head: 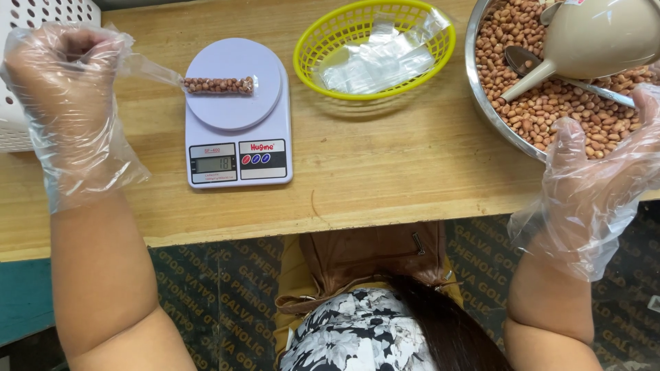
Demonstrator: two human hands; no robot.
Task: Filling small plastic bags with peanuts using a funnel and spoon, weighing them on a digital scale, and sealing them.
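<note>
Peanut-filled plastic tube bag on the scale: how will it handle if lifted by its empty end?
Likely floppy: the peanut bag is thin film, its empty end pinched by the left hand. Probably light, being a slim packet. Filled part is rounded, so it may roll on the scale.

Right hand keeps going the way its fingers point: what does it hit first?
Probably the peanuts in the steel bowl: the right hand already reaches over the rim, fingers pointing into the bowl. The spoon lies beyond; depth unclear.

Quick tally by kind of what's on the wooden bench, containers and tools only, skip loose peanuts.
White digital kitchen scale: 1
Narrow clear plastic bag of peanuts on the scale: 1
Yellow plastic mesh basket holding clear bags: 1
Steel bowl of peanuts: 1
Beige plastic funnel: 1
Metal spoon: 1
Total: 6
</note>
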